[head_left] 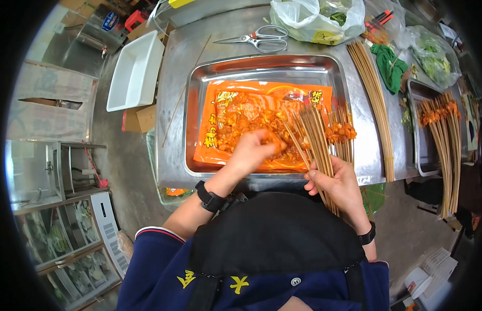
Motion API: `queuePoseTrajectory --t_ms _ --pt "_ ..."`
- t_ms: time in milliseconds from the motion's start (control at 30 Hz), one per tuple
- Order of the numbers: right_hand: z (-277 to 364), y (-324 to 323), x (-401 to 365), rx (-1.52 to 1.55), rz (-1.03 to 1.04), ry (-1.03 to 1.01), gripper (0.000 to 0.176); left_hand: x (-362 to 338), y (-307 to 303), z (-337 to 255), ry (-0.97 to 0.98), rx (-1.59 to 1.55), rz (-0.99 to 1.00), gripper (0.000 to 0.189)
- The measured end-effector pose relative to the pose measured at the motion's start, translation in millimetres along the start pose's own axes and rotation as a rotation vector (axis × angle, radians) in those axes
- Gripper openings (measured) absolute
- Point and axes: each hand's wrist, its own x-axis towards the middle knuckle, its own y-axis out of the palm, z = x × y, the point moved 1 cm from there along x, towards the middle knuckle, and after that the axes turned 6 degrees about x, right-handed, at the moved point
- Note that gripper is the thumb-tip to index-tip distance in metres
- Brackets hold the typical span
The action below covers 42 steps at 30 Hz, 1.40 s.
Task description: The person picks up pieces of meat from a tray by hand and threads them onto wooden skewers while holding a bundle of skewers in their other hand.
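My left hand (259, 149) reaches into the orange marinated meat (241, 116), its fingers pinched on a small sauce-coated piece. The meat lies on an opened orange printed bag (204, 150) inside a metal tray (267, 63). Held in my right hand (335, 182) is a bundle of bamboo skewers (316, 137), fanned upward over the tray's right side. One or two skewers lean away from the bundle toward my left hand. Beside the bundle, several skewers with meat on their ends (342, 132) rest at the tray's right edge.
Scissors (259, 39) lie behind the tray. Loose bamboo skewers (373, 109) are stacked to its right, near a green cloth (389, 67). Farther right, a second tray (425, 150) carries loaded skewers (443, 124). Plastic bags of greens (318, 20) stand at the back; a white bin (136, 71) is left.
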Motion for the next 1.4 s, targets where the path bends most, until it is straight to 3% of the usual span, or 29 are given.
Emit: queuePoseTrajectory --t_ms 33,100,167,733,800,1233,1400 --pt "-0.8 0.9 -0.5 0.0 0.0 0.001 0.014 0.8 -1.0 0.6 -0.133 -0.524 -0.07 0.016" --pt "-1.7 2.6 -0.2 0.021 0.001 0.008 0.014 3.6 -9.7 7.6 -0.192 -0.541 0.004 0.019" --pt "-2.3 2.4 0.6 0.0 0.015 0.015 0.014 3.5 -13.9 4.7 -0.115 -1.039 -0.074 0.019" --pt "-2.4 5.5 -1.1 -0.081 -0.002 0.009 0.011 0.1 -10.0 -7.0 -0.083 -1.082 -0.166 0.022" --pt "-2.4 5.8 -1.1 -0.097 -0.016 -0.001 0.011 -0.4 -9.7 -2.4 -0.053 -1.114 -0.066 0.024" --pt "-1.3 7.2 -2.1 -0.114 -0.055 0.002 0.011 0.4 -3.0 -8.4 -0.146 -1.137 -0.059 0.021" --pt "-3.2 6.4 -1.2 -0.115 -0.07 -0.022 0.013 -3.3 9.0 -5.8 -0.148 -1.127 0.032 0.02"
